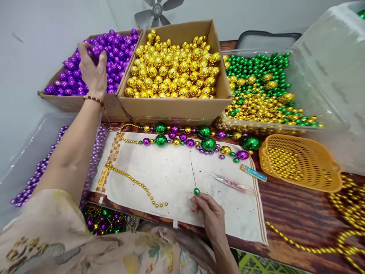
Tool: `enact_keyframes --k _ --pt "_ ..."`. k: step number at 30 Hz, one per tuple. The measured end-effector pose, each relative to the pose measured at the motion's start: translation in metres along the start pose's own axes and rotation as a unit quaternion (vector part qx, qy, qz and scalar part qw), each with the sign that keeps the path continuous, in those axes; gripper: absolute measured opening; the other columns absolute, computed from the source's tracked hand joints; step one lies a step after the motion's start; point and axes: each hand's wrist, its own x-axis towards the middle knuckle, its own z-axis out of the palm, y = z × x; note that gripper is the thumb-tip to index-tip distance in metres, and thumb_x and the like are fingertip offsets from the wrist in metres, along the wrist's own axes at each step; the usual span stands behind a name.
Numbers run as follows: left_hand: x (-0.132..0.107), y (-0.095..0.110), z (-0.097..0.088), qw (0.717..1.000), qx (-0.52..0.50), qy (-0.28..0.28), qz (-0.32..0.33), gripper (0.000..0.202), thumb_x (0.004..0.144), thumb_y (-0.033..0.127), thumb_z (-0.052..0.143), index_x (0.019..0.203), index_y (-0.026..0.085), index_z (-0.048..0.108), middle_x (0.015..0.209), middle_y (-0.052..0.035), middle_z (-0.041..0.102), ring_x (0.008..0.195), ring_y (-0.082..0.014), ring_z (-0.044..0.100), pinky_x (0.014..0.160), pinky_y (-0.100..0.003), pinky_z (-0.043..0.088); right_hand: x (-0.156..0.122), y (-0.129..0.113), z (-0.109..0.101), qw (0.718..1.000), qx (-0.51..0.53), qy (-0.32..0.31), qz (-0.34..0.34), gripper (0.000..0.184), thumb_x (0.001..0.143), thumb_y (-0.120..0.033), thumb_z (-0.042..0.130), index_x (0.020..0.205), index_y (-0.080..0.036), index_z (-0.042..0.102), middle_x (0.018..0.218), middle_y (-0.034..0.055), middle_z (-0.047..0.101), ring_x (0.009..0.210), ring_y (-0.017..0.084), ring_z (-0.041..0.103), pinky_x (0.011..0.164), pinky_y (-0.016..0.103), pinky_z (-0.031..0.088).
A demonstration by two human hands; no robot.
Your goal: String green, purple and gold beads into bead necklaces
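My left hand (92, 70) is over the cardboard box of purple beads (119, 57), fingers and thumb closed around a shiny purple bead (97, 49). Above the white cloth (171, 171), my right hand (209, 213) pinches the low end of a long thin needle (193, 173), which points upward. A small green bead (196, 191) sits on the needle just above my fingertips. Short gold beads on a string (137, 182) lie on the cloth to the left of that hand. Scissors (234, 183) rest to its right.
A strung necklace of green, gold and purple beads (182, 142) lies along the cloth's far edge. Behind it stand a box of gold beads (173, 110) and a clear bin (273, 125) of green and gold ones. An orange basket (319, 167) is at right.
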Motion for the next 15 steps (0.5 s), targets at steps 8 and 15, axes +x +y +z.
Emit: enact_keyframes --k 8,15 --pt "-0.281 0.071 0.008 0.869 -0.012 -0.365 0.334 0.034 0.096 0.042 0.056 0.125 0.025 0.058 0.102 -0.0104 0.068 0.109 -0.0265 0.058 0.078 -0.036 0.05 0.002 -0.01 -0.009 1.0 0.014 0.002 -0.023 0.024 0.073 -0.036 0.081 0.081 -0.015 0.073 0.07 0.0063 0.073 0.05 0.014 0.06 0.049 0.026 0.047" --pt "-0.327 0.056 0.038 0.811 0.032 -0.402 0.424 0.03 0.101 0.031 0.048 0.124 0.019 0.061 0.132 -0.0136 0.062 0.126 -0.0308 0.049 0.072 -0.033 0.053 -0.003 -0.002 -0.028 1.0 -0.012 0.01 -0.027 0.026 0.072 -0.039 0.082 0.08 -0.016 0.073 0.07 0.0067 0.073 0.05 0.015 0.06 0.048 0.027 0.048"
